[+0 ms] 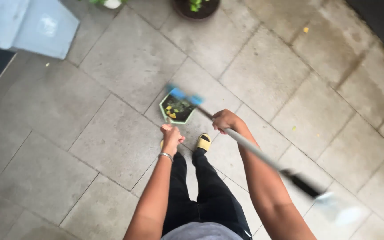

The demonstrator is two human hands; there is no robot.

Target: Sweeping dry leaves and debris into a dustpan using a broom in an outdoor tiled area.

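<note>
Grey-handled broom (245,144), blue head blurred | right hand (225,120) grips it | left hand (171,134) clenched above green dustpan (177,108)

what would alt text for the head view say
Seen from above, a standing person's right hand grips a long broom whose blue head meets a green dustpan of leaves on grey paving; the left hand holds the dustpan's handle.

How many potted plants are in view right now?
2, both at the top edge: a dark round pot at top centre, a pale pot left of it. Both are cropped; more may lie out of frame.
</note>
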